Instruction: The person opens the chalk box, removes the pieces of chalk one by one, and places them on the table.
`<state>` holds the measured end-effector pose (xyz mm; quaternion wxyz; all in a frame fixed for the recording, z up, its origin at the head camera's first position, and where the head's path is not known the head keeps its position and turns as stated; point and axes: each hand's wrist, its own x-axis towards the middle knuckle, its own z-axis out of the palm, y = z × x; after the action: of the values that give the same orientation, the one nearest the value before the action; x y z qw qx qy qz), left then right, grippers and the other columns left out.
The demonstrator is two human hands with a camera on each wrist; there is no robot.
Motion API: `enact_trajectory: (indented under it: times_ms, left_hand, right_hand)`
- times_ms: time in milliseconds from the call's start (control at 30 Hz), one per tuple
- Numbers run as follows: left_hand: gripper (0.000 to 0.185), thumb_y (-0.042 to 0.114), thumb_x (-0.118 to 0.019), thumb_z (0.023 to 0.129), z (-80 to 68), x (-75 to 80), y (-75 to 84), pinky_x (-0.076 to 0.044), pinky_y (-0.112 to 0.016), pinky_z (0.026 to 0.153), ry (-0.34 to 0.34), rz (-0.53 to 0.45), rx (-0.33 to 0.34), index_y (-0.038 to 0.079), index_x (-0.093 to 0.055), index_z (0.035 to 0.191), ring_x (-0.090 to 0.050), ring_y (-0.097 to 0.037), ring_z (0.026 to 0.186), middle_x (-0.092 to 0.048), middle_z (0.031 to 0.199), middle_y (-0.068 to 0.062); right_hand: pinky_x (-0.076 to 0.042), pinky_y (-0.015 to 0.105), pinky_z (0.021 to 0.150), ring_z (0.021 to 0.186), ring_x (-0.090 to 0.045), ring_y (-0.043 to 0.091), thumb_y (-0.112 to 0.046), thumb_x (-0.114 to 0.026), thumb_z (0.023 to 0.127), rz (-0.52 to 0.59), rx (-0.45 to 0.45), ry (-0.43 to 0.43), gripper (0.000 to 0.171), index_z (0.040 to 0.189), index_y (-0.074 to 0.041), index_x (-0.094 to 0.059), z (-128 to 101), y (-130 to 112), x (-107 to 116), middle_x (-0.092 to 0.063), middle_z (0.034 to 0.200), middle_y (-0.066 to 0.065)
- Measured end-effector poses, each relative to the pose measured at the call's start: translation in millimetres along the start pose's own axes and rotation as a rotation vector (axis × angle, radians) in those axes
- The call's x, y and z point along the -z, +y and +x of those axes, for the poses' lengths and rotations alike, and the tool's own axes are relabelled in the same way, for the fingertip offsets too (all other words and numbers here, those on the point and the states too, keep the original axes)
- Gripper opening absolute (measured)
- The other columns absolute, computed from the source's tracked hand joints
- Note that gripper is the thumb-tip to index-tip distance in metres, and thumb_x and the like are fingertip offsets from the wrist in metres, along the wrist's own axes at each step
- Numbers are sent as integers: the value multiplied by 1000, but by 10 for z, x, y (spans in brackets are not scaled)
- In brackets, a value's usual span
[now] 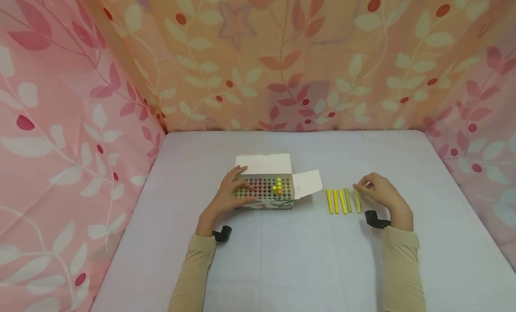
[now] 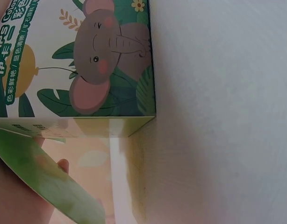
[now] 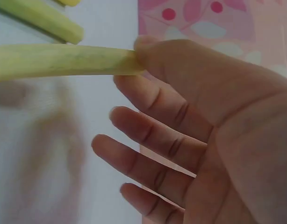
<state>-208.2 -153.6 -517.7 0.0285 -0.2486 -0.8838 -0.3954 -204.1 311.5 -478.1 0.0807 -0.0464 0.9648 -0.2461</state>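
Observation:
An open chalk box with a perforated top stands in the middle of the table; several yellow and orange chalk ends poke out of its holes. My left hand holds the box at its left end, thumb along the front edge and fingers over the top. In the left wrist view, the box's printed side shows an elephant. Between thumb and index finger, my right hand pinches one end of a pale yellow-green chalk stick. The other right fingers are loosely bent. Left of it lies a row of yellow and greenish chalk sticks.
The box's white lid is folded back, and a side flap sticks out to the right. A green flap shows beside the left hand. Floral curtains surround the white-covered table.

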Motion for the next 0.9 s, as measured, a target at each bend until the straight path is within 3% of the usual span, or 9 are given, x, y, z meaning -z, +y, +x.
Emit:
enact_trajectory:
  times_ms: [367, 900]
  left_hand:
    - [32, 52, -73, 73, 2, 3, 5, -11, -57, 111, 6, 0, 1, 25, -68, 90, -8, -18, 143, -27, 151, 5]
    - [32, 54, -72, 72, 6, -14, -17, -11, -59, 110, 5, -1, 14, 29, -67, 90, -8, -17, 143, -25, 151, 8]
  right_hand:
    - [-44, 45, 72, 89, -53, 32, -43, -57, 90, -46, -48, 26, 38, 91, -6, -64, 85, 30, -147, -56, 97, 15]
    - [-38, 36, 65, 78, -50, 26, -39, -60, 89, -100, -32, 59, 33, 87, -7, -65, 119, 65, -238, -54, 92, 13]
